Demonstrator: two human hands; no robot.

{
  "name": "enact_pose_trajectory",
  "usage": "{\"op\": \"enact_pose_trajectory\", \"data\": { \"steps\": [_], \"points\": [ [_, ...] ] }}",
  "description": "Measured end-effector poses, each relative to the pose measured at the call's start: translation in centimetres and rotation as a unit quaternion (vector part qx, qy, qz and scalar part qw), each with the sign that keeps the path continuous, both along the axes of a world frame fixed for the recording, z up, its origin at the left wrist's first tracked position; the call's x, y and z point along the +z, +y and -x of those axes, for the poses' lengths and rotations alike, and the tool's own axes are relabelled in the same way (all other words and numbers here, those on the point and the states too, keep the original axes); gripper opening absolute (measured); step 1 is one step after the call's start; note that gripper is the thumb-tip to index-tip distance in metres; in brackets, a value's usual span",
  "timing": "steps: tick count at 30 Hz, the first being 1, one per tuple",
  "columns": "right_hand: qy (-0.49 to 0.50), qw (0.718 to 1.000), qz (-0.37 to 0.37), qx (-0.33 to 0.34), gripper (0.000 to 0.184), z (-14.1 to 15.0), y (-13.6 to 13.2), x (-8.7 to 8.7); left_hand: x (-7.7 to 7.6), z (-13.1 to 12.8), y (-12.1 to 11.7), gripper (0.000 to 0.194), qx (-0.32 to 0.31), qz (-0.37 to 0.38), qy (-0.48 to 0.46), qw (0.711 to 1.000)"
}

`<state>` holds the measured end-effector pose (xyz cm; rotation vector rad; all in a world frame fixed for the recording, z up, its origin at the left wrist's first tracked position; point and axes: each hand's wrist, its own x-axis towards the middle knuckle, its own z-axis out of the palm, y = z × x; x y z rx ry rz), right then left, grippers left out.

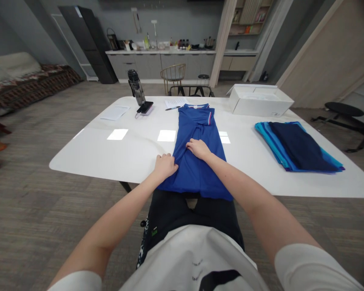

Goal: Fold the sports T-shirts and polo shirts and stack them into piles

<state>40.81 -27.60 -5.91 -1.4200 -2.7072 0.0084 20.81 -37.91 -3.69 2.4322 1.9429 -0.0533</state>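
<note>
A blue T-shirt (206, 169) with red and white trim at its collar and sleeve lies lengthwise on the white table (133, 157), its collar at the far end. The hem hangs over the near edge by my legs. My left hand (166, 165) is closed on the shirt's left edge, close to the hem. Around the shirt's middle my right hand (198, 148) pinches the cloth, which creases between the two hands. The fingertips of both hands are partly hidden in the fabric.
To the right lies a stack of folded blue and navy clothes (297, 145), with a white box (261, 101) behind it. Farther left are a water bottle (136, 87), a phone (144, 107), a sheet of paper (115, 112) and a pen (172, 108).
</note>
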Motion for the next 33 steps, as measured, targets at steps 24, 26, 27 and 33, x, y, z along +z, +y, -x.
{"op": "enact_pose_trajectory", "data": {
  "steps": [24, 26, 27, 33],
  "points": [
    [0.044, 0.999, 0.022, -0.022, 0.027, -7.2, -2.4, 0.0, -0.7, -7.7, -10.6, 0.029, -0.172, 0.042, -0.183, 0.967],
    [0.051, 0.998, 0.027, -0.006, 0.025, -7.3, -2.9, 0.1, -1.0, -7.6, -10.7, 0.027, -0.192, 0.04, -0.179, 0.964],
    [0.052, 0.998, 0.028, 0.0, 0.023, -7.3, -3.1, 0.2, -1.1, -7.5, -10.7, 0.026, -0.2, 0.044, -0.173, 0.963],
    [0.082, 0.996, 0.025, 0.02, 0.018, -7.3, -4.3, 0.8, -0.5, -6.6, -11.6, 0.026, -0.229, 0.067, -0.146, 0.96]
  ]
}}
